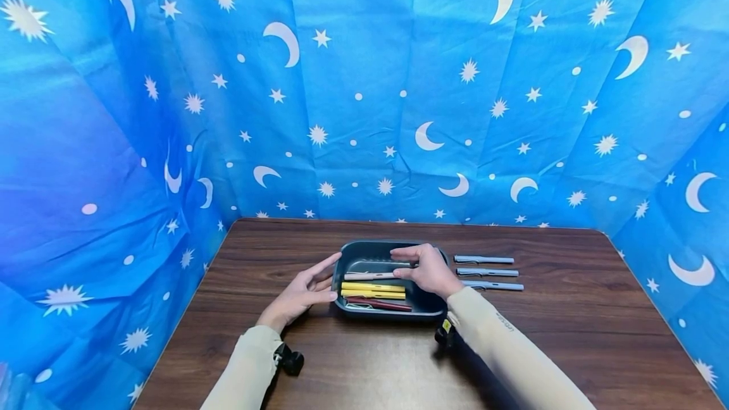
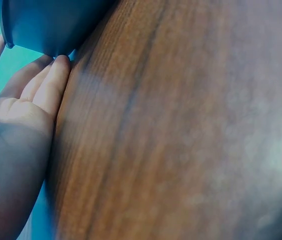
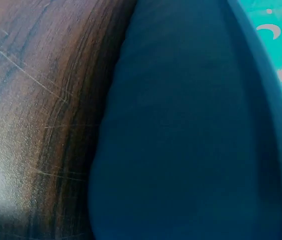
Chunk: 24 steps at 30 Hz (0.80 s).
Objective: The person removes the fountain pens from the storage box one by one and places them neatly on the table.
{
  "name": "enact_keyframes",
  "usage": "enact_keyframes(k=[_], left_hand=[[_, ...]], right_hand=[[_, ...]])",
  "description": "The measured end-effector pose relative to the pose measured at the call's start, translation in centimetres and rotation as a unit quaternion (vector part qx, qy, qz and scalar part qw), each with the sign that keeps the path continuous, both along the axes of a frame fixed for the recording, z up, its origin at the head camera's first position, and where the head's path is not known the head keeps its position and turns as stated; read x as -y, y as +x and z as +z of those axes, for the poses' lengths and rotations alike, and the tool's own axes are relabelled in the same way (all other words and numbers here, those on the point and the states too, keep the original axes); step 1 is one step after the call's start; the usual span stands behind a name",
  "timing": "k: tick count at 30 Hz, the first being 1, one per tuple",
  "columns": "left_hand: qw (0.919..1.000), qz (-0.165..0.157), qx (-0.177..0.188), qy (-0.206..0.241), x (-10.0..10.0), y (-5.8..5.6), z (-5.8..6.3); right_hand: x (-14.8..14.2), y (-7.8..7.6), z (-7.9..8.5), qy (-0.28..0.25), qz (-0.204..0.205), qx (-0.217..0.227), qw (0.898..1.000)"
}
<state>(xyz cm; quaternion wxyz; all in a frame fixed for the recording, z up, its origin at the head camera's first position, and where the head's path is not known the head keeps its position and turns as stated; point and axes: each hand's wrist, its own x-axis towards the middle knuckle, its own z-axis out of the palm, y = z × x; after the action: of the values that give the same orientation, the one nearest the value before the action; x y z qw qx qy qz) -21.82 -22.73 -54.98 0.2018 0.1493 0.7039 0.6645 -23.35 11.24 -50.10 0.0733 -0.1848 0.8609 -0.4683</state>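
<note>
Tray [image 1: 370,249] on the wooden table [image 1: 353,359].
Left hand [image 1: 299,290], fingers spread, touches the tray's left end; right hand [image 1: 429,274] is over its right half, two fingers parted; whether it pinches the pale pen [image 1: 364,276] inside, I cannot tell. Yellow pens [image 1: 373,286] lie in the tray's near half, blue pens [image 1: 488,272] right of it.

Glare whitens the table [image 3: 41,100] in both wrist views, the left blurred.

Desk [image 1: 353,369]: brown, wood-grained, rounded far corners
Middle: dark rounded-rectangular tray [image 1: 393,316]
Right side: three slim pale-blue pens [image 1: 490,273]
</note>
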Motion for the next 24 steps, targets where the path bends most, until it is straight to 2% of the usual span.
enact_keyframes(k=[6, 24], left_hand=[[1.0, -0.001, 0.0, 0.004, 0.0, 0.1, 0.2], [0.9998, -0.011, -0.015, 0.004, 0.0, 0.1, 0.1]], right_hand=[[0.5, -0.2, -0.3, 0.046, -0.018, 0.014, 0.999], [1.4, -0.2, -1.0, 0.096, -0.038, 0.019, 0.995]])
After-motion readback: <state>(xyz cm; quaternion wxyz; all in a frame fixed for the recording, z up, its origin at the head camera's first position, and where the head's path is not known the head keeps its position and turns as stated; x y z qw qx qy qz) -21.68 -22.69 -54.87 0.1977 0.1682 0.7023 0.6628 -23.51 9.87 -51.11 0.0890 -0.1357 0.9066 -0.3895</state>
